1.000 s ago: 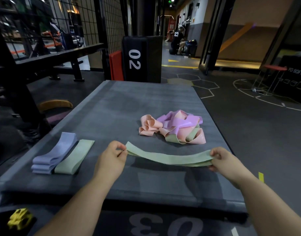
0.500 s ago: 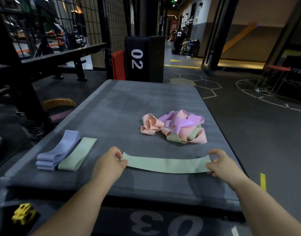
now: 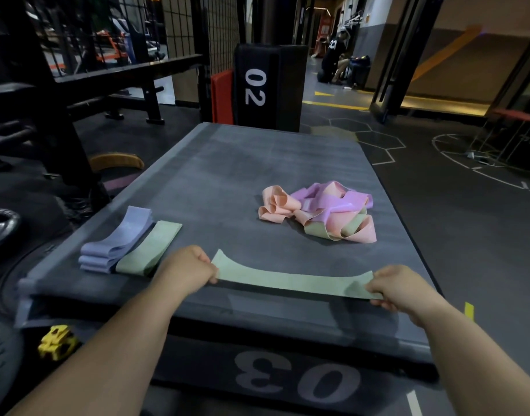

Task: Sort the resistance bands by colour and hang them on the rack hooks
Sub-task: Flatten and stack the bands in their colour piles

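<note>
Shows, nearest, the front face of a dark padded box marked "03", upside down from this view, with a small yellow object on the floor just beside its left corner. Grips with the left hand the left end of a pale green band, fingers curled down over that end. Pinches with the right hand the opposite end, fingers bent around it; cannot tell the exact thumb placement. Holds the band flat and drawn out straight between both hands, across the near part of the box top, parallel to the near edge; cannot tell whether it rests on the surface or hangs just above it. Places, to the left of the left hand and near the left edge of the top, a folded green band lying flat, touching a stack of lilac bands on its outer side, both angled away from the near edge. Leaves, farther back and toward the right side of the top, a tangled pile of peach, pink, purple and green bands, well apart from the sorted ones. Stands, beyond the far edge, a tall black box marked "02" with a red pad touching its left side. Includes, at far left, a black metal frame before a wire mesh wall, and, far down the corridor, a seated person.
</note>
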{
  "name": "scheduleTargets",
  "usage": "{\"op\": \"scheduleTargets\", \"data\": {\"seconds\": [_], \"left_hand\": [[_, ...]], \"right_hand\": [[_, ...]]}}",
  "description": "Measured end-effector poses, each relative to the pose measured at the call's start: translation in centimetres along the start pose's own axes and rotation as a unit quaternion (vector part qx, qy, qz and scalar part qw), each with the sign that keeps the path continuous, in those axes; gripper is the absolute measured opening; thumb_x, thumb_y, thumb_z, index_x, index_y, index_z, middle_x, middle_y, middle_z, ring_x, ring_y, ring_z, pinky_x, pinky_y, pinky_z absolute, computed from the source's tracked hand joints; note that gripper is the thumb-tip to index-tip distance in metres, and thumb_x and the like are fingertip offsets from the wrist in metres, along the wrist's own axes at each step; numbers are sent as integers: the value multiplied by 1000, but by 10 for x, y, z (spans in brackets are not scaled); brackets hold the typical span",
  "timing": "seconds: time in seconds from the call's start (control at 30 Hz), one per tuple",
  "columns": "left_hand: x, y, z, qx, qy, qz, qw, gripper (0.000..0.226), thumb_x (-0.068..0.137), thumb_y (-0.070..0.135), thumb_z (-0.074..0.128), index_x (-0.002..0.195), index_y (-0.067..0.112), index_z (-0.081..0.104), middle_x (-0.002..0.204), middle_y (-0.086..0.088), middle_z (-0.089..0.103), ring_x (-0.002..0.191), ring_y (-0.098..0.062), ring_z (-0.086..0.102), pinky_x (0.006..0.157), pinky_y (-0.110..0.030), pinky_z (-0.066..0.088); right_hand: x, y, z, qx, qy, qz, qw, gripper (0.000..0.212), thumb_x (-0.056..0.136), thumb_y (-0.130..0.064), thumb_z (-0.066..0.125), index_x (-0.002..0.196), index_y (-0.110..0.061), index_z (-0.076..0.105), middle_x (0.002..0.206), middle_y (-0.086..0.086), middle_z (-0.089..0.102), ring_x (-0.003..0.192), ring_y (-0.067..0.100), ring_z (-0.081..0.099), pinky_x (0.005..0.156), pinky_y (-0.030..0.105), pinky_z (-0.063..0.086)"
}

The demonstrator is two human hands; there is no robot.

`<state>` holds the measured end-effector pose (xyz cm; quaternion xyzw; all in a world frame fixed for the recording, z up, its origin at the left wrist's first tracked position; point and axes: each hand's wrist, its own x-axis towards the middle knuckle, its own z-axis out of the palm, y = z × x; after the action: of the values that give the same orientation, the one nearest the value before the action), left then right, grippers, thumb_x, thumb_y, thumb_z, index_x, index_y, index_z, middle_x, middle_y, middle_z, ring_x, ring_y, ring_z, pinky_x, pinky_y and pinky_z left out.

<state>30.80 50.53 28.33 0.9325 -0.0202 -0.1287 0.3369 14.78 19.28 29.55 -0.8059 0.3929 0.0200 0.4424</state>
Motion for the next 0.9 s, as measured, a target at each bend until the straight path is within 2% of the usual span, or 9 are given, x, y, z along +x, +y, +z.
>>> {"op": "scheduleTargets", "data": {"seconds": [0.2,0.27,0.33,0.43,0.53,0.6,0.73,0.83,0.9], "left_hand": [[-6,2,-2,115,-20,10,993,9,78,27,55,81,19,60,78,2,63,78,-18,58,60,-25,38],[-7,4,-2,132,-22,21,991,10,80,28,54,80,19,59,80,1,62,80,-20,59,62,-26,39],[-8,6,0,130,-23,36,991,10,81,28,54,81,19,58,85,1,65,83,-21,59,65,-26,42],[-11,13,3,116,-10,63,991,10,81,32,55,79,22,53,82,5,64,79,-19,58,64,-27,42],[-19,27,11,89,-6,106,990,13,80,33,57,76,22,51,77,5,63,78,-20,59,64,-28,42],[-28,39,18,90,-3,147,985,14,82,35,57,77,22,52,79,6,63,80,-20,59,64,-28,43],[-46,60,38,97,0,228,969,16,81,40,60,84,26,55,83,7,65,83,-18,60,70,-31,50],[-53,69,54,98,13,292,951,19,79,44,62,87,27,57,84,10,67,84,-15,61,70,-27,48],[-56,73,65,106,21,342,933,21,79,44,60,92,27,60,86,9,69,87,-14,62,74,-27,47]], "right_hand": [[-4,-1,8,-162,22,-35,986,16,79,-7,56,68,-12,45,57,2,60,59,18,70,51,23,46],[-7,-3,10,-223,35,-47,973,7,79,-15,57,83,-13,52,67,1,65,69,21,68,57,27,47],[-11,-6,10,-268,50,-50,961,22,80,-21,57,100,-17,49,85,0,61,77,21,60,62,30,46],[-17,-10,10,-293,87,-70,950,32,81,-22,58,110,-23,44,90,-3,52,81,20,54,59,29,39],[-20,-14,20,-249,92,-135,955,22,83,-15,55,100,-29,56,100,-3,57,87,19,55,71,29,44],[-23,-18,31,-187,49,-198,961,24,85,-11,55,87,-34,60,103,-4,64,91,16,59,78,25,44],[-34,-28,54,-80,-60,-250,963,25,92,-15,59,83,-38,64,96,-11,69,94,8,64,88,21,47],[-33,-30,64,-34,-75,-236,968,16,94,-33,58,81,-32,67,87,-5,72,84,11,65,83,31,52],[-32,-30,66,-3,-71,-218,973,25,93,-40,58,82,-21,70,81,3,72,76,15,66,77,36,53]]}}
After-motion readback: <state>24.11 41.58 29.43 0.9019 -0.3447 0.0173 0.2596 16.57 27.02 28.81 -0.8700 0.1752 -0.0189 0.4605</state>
